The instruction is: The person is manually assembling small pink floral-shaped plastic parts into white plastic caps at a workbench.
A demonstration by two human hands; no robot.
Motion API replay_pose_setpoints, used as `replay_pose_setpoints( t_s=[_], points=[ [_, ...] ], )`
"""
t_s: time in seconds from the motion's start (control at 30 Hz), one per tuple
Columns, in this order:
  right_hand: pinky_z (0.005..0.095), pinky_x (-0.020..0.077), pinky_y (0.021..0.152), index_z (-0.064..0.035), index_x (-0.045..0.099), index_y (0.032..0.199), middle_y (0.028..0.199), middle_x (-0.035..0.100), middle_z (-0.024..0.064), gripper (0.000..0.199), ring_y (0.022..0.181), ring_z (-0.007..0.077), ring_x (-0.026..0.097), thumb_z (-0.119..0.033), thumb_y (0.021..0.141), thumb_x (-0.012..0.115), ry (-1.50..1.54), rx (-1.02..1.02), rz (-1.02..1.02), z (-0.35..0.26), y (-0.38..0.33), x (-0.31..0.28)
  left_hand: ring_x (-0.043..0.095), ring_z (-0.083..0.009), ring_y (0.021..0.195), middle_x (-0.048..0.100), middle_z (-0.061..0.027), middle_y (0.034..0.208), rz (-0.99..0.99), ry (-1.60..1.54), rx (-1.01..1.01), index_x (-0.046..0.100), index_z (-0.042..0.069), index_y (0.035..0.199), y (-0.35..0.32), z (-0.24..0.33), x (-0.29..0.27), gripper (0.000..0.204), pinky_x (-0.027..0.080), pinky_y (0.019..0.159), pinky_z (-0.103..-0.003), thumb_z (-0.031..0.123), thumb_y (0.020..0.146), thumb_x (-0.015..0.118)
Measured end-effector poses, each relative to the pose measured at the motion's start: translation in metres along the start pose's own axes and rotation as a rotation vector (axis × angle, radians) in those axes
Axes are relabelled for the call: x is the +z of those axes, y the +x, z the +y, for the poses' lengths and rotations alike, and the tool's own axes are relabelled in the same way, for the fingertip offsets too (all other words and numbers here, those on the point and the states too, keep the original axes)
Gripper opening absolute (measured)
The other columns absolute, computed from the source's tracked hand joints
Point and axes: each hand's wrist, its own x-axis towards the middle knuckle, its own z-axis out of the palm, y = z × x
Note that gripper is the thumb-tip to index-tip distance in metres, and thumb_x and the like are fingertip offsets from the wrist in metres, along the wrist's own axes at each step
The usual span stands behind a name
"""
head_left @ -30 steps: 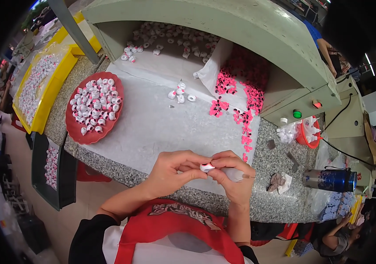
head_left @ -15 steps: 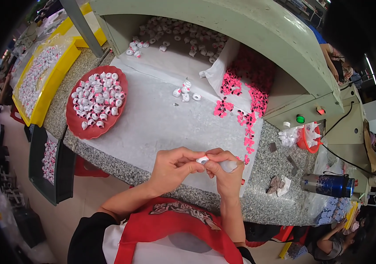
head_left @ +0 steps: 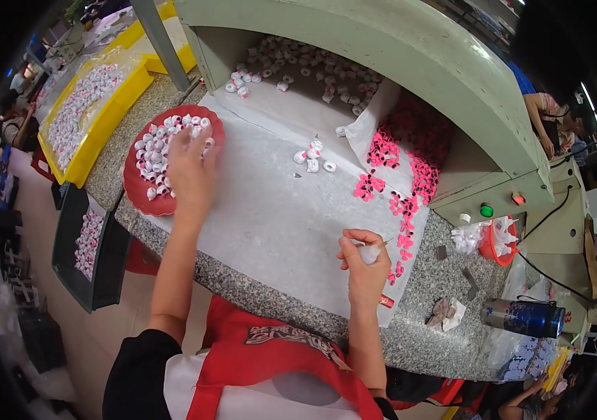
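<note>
On the left, my left hand [head_left: 192,168] is over the right part of a red scalloped plate [head_left: 136,189]. The plate is heaped with small white ring-like pieces [head_left: 153,154] with pink and dark marks. Motion blurs the hand, but its fingers look apart, and I make out nothing between them. My right hand [head_left: 364,269] is closed around a small translucent white squeeze bottle [head_left: 370,253] with a thin tip, above the white sheet [head_left: 263,231]. Several white pieces [head_left: 313,165] lie mid-sheet, near loose pink pieces [head_left: 407,224] on the right.
A green-grey arched machine housing [head_left: 354,28] spans the back, with more white and pink pieces inside. Yellow trays [head_left: 92,150] and a dark green bin [head_left: 102,266] stand left. A red cup [head_left: 500,253] of white bottles and a blue flask [head_left: 526,316] are on the right.
My hands were together over the sheet around a white piece. My left hand has moved left to the plate; my right has stayed near the sheet's front right with the bottle.
</note>
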Motion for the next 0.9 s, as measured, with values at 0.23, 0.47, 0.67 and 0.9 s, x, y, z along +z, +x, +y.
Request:
replay_pose_setpoints(
  t_s=[0.23, 0.47, 0.67, 0.9],
  points=[
    [0.0229, 0.0459, 0.053, -0.0034, 0.041, 0.096, 0.09, 0.051, 0.0078, 0.028, 0.067, 0.0125, 0.055, 0.001, 0.075, 0.058, -0.077, -0.219, -0.047, -0.004, -0.019, -0.004, 0.06, -0.0234, 0.076, 0.059, -0.0096, 0.09, -0.388, -0.38, 0.139, 0.057, 0.007, 0.102, -0.022, 0.061, 0.091, 0.031, 0.047, 0.066, -0.031, 0.001, 0.072, 0.06],
    [0.0266, 0.0508, 0.063, -0.0015, 0.039, 0.103, 0.09, 0.051, 0.0117, 0.033, 0.074, 0.019, 0.058, 0.005, 0.074, 0.053, 0.141, -0.158, -0.04, -0.045, -0.037, -0.024, 0.059, -0.0175, 0.088, 0.059, -0.0132, 0.1, -1.049, -1.83, -0.951, 0.056, -0.003, 0.101, -0.026, 0.115, -0.018, 0.026, 0.05, 0.074, -0.026, 0.0, 0.076, 0.059],
    [0.0272, 0.0444, 0.07, 0.0017, 0.053, 0.09, 0.089, 0.054, 0.0106, 0.022, 0.076, 0.0169, 0.054, -0.007, 0.07, 0.055, -0.229, -0.683, 0.254, -0.052, -0.059, -0.026, 0.056, -0.0172, 0.094, 0.056, -0.0152, 0.105, -0.778, -1.253, -0.374, 0.054, -0.005, 0.104, -0.043, 0.143, -0.059, 0.03, 0.048, 0.081, -0.027, -0.01, 0.074, 0.057],
    [0.027, 0.042, 0.072, 0.0021, 0.053, 0.089, 0.087, 0.054, 0.0103, 0.021, 0.077, 0.0157, 0.052, -0.007, 0.07, 0.055, -0.29, -0.696, 0.193, -0.05, -0.072, -0.032, 0.058, -0.0187, 0.092, 0.055, -0.0163, 0.106, -0.902, -1.639, -0.543, 0.053, -0.006, 0.104, -0.044, 0.14, -0.056, 0.03, 0.049, 0.079, -0.027, -0.011, 0.075, 0.056]
  ],
)
